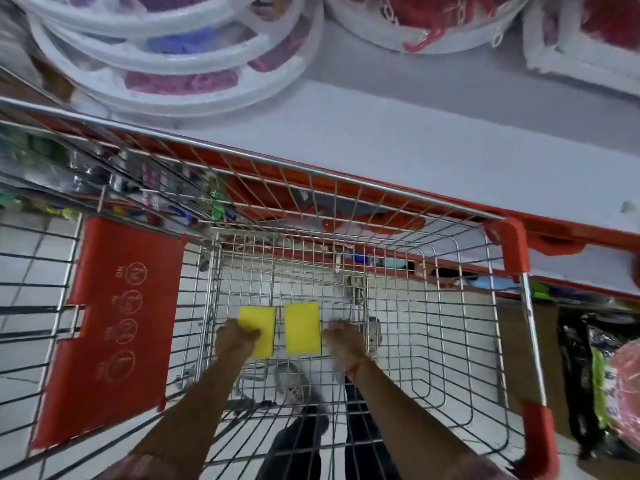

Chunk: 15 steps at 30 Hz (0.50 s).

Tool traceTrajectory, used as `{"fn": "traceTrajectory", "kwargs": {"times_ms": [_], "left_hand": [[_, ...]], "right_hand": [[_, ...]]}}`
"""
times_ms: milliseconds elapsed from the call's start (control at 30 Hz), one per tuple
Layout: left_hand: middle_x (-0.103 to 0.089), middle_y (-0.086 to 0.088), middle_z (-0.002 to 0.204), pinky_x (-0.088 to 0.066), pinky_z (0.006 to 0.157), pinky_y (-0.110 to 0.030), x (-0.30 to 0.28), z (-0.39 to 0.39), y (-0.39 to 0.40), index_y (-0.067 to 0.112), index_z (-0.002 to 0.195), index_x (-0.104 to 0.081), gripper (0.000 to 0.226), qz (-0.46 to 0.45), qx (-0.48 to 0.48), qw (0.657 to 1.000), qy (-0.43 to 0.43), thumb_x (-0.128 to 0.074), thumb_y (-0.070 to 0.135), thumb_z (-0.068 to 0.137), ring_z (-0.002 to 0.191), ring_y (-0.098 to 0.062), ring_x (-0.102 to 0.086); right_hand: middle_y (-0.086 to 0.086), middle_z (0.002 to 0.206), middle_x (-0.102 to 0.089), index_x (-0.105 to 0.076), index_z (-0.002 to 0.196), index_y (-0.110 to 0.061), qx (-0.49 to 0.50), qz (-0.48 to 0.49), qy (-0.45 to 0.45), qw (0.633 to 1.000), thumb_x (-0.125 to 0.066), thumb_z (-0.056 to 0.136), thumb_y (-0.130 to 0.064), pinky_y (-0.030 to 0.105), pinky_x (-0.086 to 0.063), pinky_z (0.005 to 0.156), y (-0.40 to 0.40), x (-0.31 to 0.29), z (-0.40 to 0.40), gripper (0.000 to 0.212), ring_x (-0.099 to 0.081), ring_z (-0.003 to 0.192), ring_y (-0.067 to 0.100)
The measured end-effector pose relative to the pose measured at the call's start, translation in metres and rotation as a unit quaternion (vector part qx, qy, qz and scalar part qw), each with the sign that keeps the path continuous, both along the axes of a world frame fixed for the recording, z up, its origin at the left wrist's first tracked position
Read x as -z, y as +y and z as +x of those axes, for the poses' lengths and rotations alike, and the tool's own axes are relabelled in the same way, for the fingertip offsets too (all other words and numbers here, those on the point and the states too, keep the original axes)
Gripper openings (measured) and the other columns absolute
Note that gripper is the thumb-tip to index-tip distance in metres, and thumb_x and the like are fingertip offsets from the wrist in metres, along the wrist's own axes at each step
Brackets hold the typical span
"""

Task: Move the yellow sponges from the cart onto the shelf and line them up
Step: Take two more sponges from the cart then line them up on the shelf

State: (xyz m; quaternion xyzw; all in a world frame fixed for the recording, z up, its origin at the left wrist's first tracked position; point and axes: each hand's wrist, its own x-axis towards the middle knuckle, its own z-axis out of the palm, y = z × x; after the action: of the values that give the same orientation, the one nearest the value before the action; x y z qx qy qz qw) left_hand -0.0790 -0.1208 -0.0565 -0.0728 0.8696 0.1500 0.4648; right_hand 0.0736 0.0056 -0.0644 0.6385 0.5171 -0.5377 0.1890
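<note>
Two yellow sponges lie side by side on the wire floor of the cart (450, 334). My left hand (235, 341) is closed on the near left corner of the left sponge (261, 327). My right hand (344, 341) touches the right edge of the right sponge (302, 327); its fingers are blurred, and whether they grip the sponge is unclear. The white shelf (433, 150) runs just beyond the cart's far rim.
The cart's red child-seat flap (114, 327) hangs at the left. Round white plastic hangers (180, 64) and packaged red goods (588, 32) sit at the back of the shelf. Lower shelves hold bagged goods (602, 386) at the right. My legs show through the cart floor.
</note>
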Motion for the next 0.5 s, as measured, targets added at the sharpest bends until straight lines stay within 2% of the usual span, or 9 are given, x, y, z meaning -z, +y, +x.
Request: {"fn": "traceTrajectory", "kwargs": {"times_ms": [33,100,167,267,367,433,500], "left_hand": [[-0.064,-0.023,0.121,-0.052,0.093,-0.04,0.005,0.001,-0.001,-0.002,0.118,-0.059,0.055,0.002,-0.015,1.0,0.001,-0.073,0.032,0.077,0.109,-0.037,-0.063],[-0.066,-0.023,0.117,-0.051,0.087,-0.037,0.01,0.003,-0.004,-0.005,0.115,-0.061,0.054,-0.002,-0.028,1.0,-0.008,-0.072,0.034,0.078,0.107,-0.037,-0.063],[-0.068,-0.024,0.113,-0.049,0.085,-0.035,0.011,0.006,-0.007,-0.006,0.109,-0.066,0.052,0.007,-0.043,0.999,-0.006,-0.072,0.036,0.078,0.105,-0.036,-0.064],[-0.071,-0.022,0.11,-0.052,0.09,-0.037,0.011,0.009,-0.005,-0.002,0.107,-0.069,0.049,0.026,-0.071,0.997,-0.007,-0.075,0.036,0.076,0.102,-0.035,-0.066],[-0.068,-0.018,0.117,-0.051,0.095,-0.04,0.005,0.008,0.0,0.002,0.112,-0.066,0.053,0.045,-0.111,0.993,-0.015,-0.078,0.034,0.072,0.107,-0.036,-0.064],[-0.068,-0.017,0.118,-0.052,0.095,-0.041,0.003,0.006,0.002,0.005,0.111,-0.065,0.055,0.046,-0.118,0.992,-0.029,-0.081,0.037,0.069,0.107,-0.035,-0.065],[-0.069,-0.019,0.116,-0.054,0.094,-0.044,0.003,0.004,0.002,0.008,0.101,-0.065,0.049,0.068,-0.134,0.988,-0.045,-0.084,0.033,0.065,0.105,-0.035,-0.065]], "right_hand": [[0.007,0.097,-0.061,-0.067,0.092,-0.017,-0.028,0.011,0.026,0.999,-0.06,0.086,-0.021,0.024,-0.044,0.069,0.001,-0.01,-0.012,0.01,-0.06,0.092,0.02],[0.009,0.114,-0.065,-0.067,0.11,-0.011,-0.015,0.004,0.022,1.0,-0.062,0.086,-0.021,0.017,-0.042,0.065,0.001,-0.007,-0.017,0.027,-0.063,0.103,0.024],[0.012,0.124,-0.063,-0.058,0.126,-0.006,-0.004,-0.002,0.017,1.0,-0.063,0.085,-0.021,0.01,-0.04,0.057,-0.002,-0.011,-0.017,0.043,-0.063,0.105,0.024],[0.015,0.133,-0.057,-0.054,0.13,-0.005,-0.009,0.001,0.019,1.0,-0.067,0.083,-0.023,0.019,-0.045,0.079,-0.002,-0.006,-0.014,0.052,-0.06,0.114,0.027],[0.012,0.128,-0.062,-0.063,0.12,-0.005,-0.026,0.014,0.033,0.999,-0.073,0.078,-0.031,0.032,-0.051,0.095,0.002,-0.007,-0.015,0.05,-0.061,0.112,0.027],[0.011,0.113,-0.068,-0.069,0.11,-0.005,-0.034,0.008,0.035,0.999,-0.075,0.077,-0.031,0.033,-0.053,0.092,0.007,-0.008,-0.013,0.042,-0.065,0.103,0.026],[0.009,0.092,-0.068,-0.071,0.087,-0.01,-0.046,0.006,0.048,0.998,-0.075,0.077,-0.028,0.035,-0.055,0.088,0.012,-0.017,-0.012,0.021,-0.064,0.088,0.024]]}}
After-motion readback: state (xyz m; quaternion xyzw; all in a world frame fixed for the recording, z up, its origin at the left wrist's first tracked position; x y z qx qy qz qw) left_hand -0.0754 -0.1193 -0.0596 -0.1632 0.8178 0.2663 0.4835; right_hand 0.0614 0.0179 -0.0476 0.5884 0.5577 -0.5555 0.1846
